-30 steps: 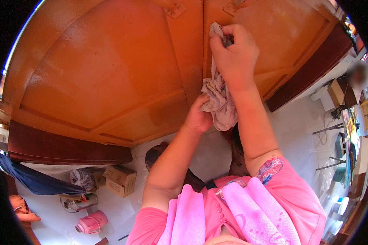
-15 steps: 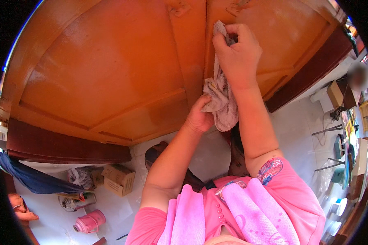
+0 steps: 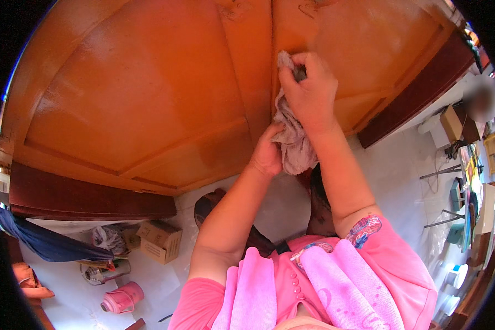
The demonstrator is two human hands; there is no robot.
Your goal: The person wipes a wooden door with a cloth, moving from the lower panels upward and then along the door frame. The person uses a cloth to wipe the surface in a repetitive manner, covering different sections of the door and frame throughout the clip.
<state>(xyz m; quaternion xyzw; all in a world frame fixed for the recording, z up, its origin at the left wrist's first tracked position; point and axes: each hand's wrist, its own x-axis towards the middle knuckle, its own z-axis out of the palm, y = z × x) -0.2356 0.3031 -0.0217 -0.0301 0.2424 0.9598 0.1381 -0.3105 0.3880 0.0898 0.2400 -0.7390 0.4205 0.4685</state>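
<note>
A crumpled, greyish-white cleaning cloth (image 3: 297,151) stretches between my two hands in front of a glossy orange-brown wooden door (image 3: 143,93). My right hand (image 3: 311,91) pinches its upper end against the door, close to the vertical seam between two door leaves. Lower down, my left hand (image 3: 269,151) grips the cloth's side, thumb on top. The bunched lower part hangs loose between my forearms. Some fingers of both hands are hidden behind the cloth.
A cardboard box (image 3: 160,241), a pink flask (image 3: 122,297) and a dark blue cloth (image 3: 55,239) are at the lower left. Dark red-brown boards (image 3: 88,190) edge the door's bottom. Cartons (image 3: 452,125) and a folding-leg table stand at the right.
My right hand has moved down along the door seam, bringing the cloth's upper end with it. The cloth is more bunched between my hands; my left hand has barely moved.
</note>
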